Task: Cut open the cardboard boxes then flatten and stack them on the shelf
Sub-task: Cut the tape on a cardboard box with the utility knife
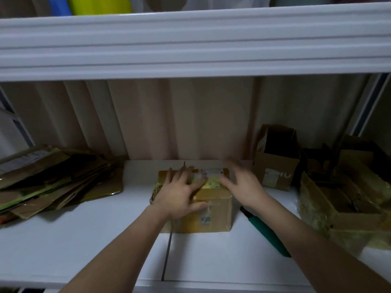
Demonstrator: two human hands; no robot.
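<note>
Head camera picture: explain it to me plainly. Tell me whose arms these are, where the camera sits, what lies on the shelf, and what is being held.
There is no machine here. A person wears a camera on the head, so you look forward and down along their two bare arms. The white shelf is the work surface. In the middle stands a taped cardboard box, not yet cut open. The left hand lies flat on its top with fingers spread. The right hand is open at the box's right side; it is blurred, so contact is unclear. Neither hand grips anything. At left lies a pile of flattened cardboard. At right stand opened boxes. A green-handled tool, probably the cutter, lies untouched beside the box.
</note>
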